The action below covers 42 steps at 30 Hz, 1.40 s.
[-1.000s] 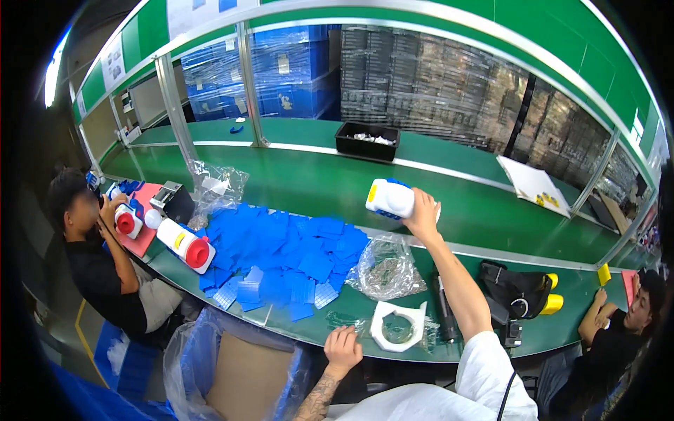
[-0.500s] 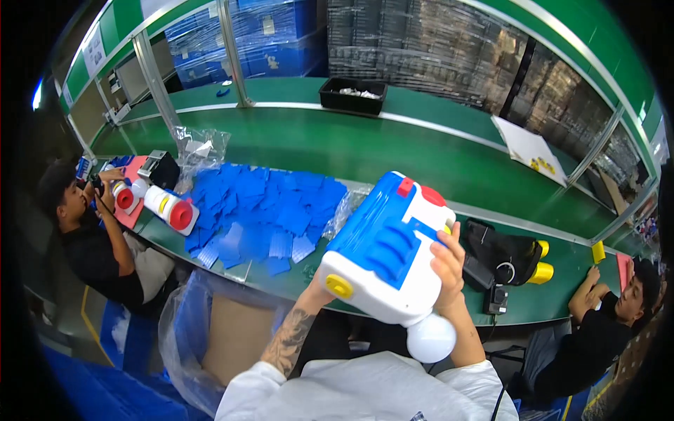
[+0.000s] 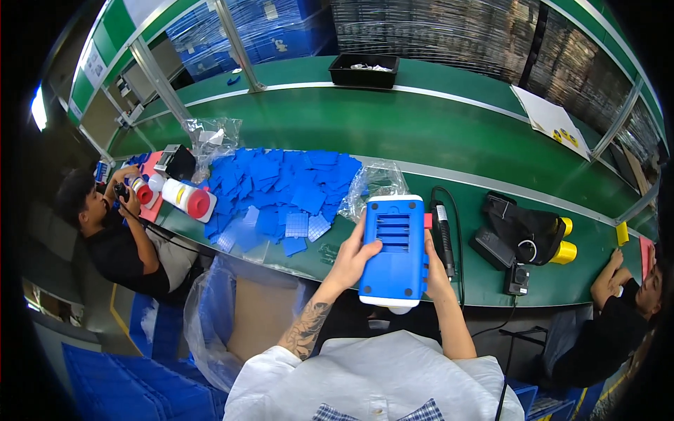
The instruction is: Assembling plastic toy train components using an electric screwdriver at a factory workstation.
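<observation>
I hold a blue and white plastic toy above the near edge of the bench, with its blue underside facing up. That face has an uncovered battery compartment with several slots and dark round feet near the corners. My left hand grips the left side, its thumb lying at the edge of the compartment. Around the right side, below a red part, my right hand is closed, its fingers partly hidden. Just right of the toy lies a dark corded electric screwdriver.
Blue square plates lie heaped left of centre, beside clear plastic bags. Black gear with yellow ends is to the right. A black bin stands on the back shelf. One co-worker sits left, another right.
The toy has been turned so its blue underside faces up, and it has come lower and nearer my body. The white ball on it has gone from view. My hands have shifted along its sides.
</observation>
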Tool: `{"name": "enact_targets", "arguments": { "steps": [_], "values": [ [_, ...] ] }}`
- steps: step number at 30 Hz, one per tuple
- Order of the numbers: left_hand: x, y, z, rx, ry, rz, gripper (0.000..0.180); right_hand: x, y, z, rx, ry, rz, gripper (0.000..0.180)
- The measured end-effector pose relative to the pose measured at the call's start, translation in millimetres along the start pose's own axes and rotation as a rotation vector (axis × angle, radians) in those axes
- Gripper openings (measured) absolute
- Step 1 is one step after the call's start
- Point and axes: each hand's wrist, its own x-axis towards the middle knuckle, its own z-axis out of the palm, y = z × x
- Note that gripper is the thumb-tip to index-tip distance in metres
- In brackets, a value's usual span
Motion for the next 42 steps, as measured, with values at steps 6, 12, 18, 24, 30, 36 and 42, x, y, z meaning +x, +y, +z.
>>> {"name": "enact_targets", "arguments": {
  "steps": [6, 12, 18, 24, 30, 36, 42],
  "values": [
    [4, -16, -2, 0.158, -0.003, -0.133, 0.070, 21, 29, -33, -0.388, 0.203, -0.649, 0.040],
    [-3, -5, 15, 0.246, -0.002, -0.033, 0.072, 14, -6, -19, -0.277, 0.138, -0.713, 0.058],
    [1, -2, -24, 0.440, 0.017, -0.008, 0.046, 17, -10, -10, -0.323, 0.023, -0.642, 0.069],
    [6, -67, -124, 1.329, 0.442, 0.073, 0.063, 15, -8, -9, -0.300, 0.009, -0.641, 0.064],
    [15, -88, -142, 1.347, 0.333, 0.005, 0.055, 14, -9, -6, -0.297, 0.020, -0.633, 0.063],
    [20, -30, -119, 0.846, 0.640, 0.106, 0.029, 19, -6, -11, -0.307, 0.037, -0.657, 0.064],
    [27, 65, -37, 0.087, 0.116, 0.096, 0.040, 20, -4, -15, -0.290, 0.059, -0.664, 0.062]
  ]
}}
